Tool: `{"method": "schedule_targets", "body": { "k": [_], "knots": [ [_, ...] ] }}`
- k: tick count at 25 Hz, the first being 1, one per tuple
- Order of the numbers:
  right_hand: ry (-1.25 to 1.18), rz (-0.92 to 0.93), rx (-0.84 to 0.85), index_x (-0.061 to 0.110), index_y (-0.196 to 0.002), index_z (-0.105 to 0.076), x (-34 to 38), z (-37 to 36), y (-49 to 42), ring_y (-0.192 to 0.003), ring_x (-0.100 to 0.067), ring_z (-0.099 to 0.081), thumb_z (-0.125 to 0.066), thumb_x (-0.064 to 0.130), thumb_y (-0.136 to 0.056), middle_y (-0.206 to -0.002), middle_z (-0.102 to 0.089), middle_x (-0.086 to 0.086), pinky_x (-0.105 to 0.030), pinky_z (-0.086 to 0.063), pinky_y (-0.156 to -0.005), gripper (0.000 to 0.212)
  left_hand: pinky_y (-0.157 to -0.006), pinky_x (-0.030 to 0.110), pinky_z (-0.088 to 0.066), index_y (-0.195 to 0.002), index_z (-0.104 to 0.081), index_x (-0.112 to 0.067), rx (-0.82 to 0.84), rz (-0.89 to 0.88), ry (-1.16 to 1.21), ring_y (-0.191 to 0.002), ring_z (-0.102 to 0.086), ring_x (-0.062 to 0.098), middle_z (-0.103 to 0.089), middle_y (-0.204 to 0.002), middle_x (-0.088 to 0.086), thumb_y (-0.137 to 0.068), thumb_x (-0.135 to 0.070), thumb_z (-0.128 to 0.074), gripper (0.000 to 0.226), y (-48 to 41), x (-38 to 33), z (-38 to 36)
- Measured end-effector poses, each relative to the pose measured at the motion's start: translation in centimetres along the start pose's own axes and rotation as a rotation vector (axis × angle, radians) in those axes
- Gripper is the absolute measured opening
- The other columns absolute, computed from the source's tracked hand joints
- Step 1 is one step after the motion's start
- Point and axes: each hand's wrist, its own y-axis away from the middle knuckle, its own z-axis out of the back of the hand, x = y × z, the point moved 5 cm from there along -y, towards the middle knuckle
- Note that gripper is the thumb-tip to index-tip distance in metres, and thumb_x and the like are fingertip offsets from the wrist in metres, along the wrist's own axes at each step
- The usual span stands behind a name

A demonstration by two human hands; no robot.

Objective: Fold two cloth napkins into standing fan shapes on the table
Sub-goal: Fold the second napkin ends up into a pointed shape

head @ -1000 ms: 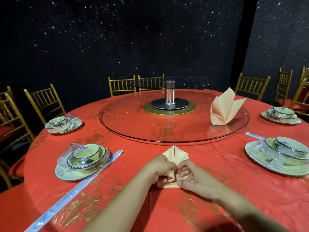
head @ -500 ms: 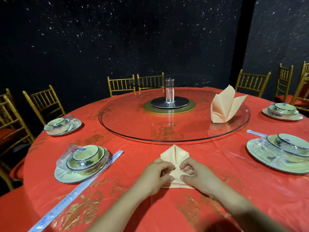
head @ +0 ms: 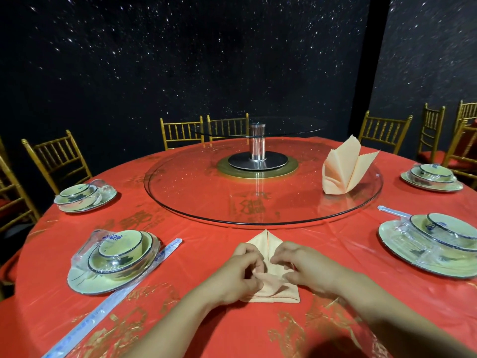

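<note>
Now, left hand [head: 240, 275]: fingers curled, pinching a loose flap at the middle of the flat napkin [head: 273, 295].
Right hand [head: 307, 267]: pinching the same flap from 3 o'clock, fingertips nearly meeting the left's.
Step, as judged: tucking the flap; keep the base edge pinned and crease firmly, lest layers spring open.
Flat napkin: peach, pointed toward 12 o'clock, on the table [head: 206, 332] at its 6 o'clock edge, just short of the turntable [head: 196, 187].
Finished napkin [head: 346, 171]: standing at the turntable's 3 o'clock, folds fanned upright.
</note>
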Motion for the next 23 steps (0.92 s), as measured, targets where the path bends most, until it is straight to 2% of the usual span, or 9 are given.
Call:
{"method": "schedule_targets", "body": {
  "k": [2,3,8,11,13,15,17,20,23],
  "knots": [
    [0.035,0.002,0.028,0.014,-0.118,-0.052,0.2,0.1,-0.3,-0.086,-0.008,-0.045,-0.06,0.011,-0.085,-0.106,-0.038,0.012,-0.015,-0.036,-0.075,0.034,-0.06,0.017,-0.044,-0.073,-0.048,-0.02,0.005,0.05,0.295,-0.085,-0.047,0.013,-0.047,-0.103,-0.003,-0.071,-0.003,-0.059,0.02,0.2,0.4,0.4],
    [0.034,-0.006,0.043,0.014,-0.115,-0.051,0.2,0.1,-0.4,-0.085,-0.009,-0.045,-0.059,0.011,-0.084,-0.105,-0.038,0.01,-0.02,-0.038,-0.076,0.032,-0.06,0.015,-0.042,-0.074,-0.049,-0.017,0.026,0.086,0.388,-0.081,-0.048,0.012,-0.051,-0.102,-0.002,-0.069,-0.004,-0.058,0.017,0.3,0.5,0.6],
    [0.043,-0.067,0.08,0.015,-0.119,-0.045,0.2,0.0,-0.7,-0.082,-0.016,-0.044,-0.057,0.012,-0.087,-0.106,-0.028,0.008,-0.029,-0.038,-0.076,0.035,-0.059,0.017,-0.044,-0.085,-0.054,-0.012,0.184,0.244,0.549,-0.064,-0.054,0.006,-0.057,-0.1,0.004,-0.066,-0.002,-0.053,0.022,-0.4,0.9,1.4],
    [0.049,-0.038,0.032,0.016,-0.106,-0.043,0.3,-0.1,-0.1,-0.071,-0.011,-0.041,-0.054,0.012,-0.088,-0.102,-0.027,0.008,-0.024,-0.031,-0.067,0.021,-0.055,0.016,-0.045,-0.097,-0.052,-0.011,0.265,0.325,0.49,-0.057,-0.054,0.007,-0.055,-0.078,0.006,-0.065,-0.007,-0.051,0.032,-1.3,0.8,1.6],
    [0.014,0.003,-0.033,0.022,-0.091,-0.037,0.5,-0.3,0.4,-0.068,0.0,-0.042,-0.052,0.011,-0.087,-0.096,-0.031,0.01,-0.016,-0.032,-0.063,0.019,-0.051,0.016,-0.044,-0.092,-0.053,-0.012,0.272,0.346,0.456,-0.053,-0.053,0.006,-0.054,-0.067,0.0,-0.064,-0.007,-0.049,0.029,-2.0,0.4,1.6],
    [-0.026,0.027,-0.094,0.028,-0.084,-0.035,0.3,-0.6,0.9,-0.073,0.008,-0.045,-0.052,0.009,-0.086,-0.092,-0.034,0.019,-0.009,-0.035,-0.067,0.025,-0.047,0.016,-0.043,-0.087,-0.053,-0.013,0.278,0.355,0.446,-0.049,-0.052,0.005,-0.054,-0.061,-0.003,-0.066,-0.005,-0.047,0.024,-2.5,0.1,1.4],
    [-0.04,0.041,-0.168,0.028,-0.082,-0.038,0.1,-0.9,1.3,-0.077,0.009,-0.044,-0.052,0.008,-0.085,-0.09,-0.036,0.023,-0.01,-0.035,-0.069,0.025,-0.046,0.016,-0.043,-0.08,-0.052,-0.015,0.286,0.37,0.391,-0.047,-0.052,0.005,-0.054,-0.055,-0.004,-0.075,0.0,-0.046,0.018,-2.9,0.0,1.1],
    [-0.065,0.052,-0.254,0.022,-0.084,-0.047,-0.1,-0.8,2.1,-0.079,-0.002,-0.048,-0.052,0.008,-0.084,-0.095,-0.04,0.021,-0.024,-0.042,-0.075,0.015,-0.045,0.016,-0.04,-0.073,-0.045,-0.021,0.294,0.383,0.171,-0.052,-0.047,0.008,-0.049,-0.063,-0.002,-0.082,0.001,-0.048,0.023,-3.5,-0.1,0.4],
    [-0.055,0.071,-0.322,0.029,-0.084,-0.044,-0.3,-0.8,3.2,-0.081,-0.011,-0.052,-0.054,0.01,-0.086,-0.112,-0.036,0.022,-0.022,-0.041,-0.072,0.021,-0.055,0.022,-0.033,-0.071,-0.04,-0.025,0.247,0.302,-0.158,-0.064,-0.039,0.013,-0.041,-0.074,-0.005,-0.082,-0.007,-0.052,0.025,-4.1,-0.3,-0.3]
  ]
}}
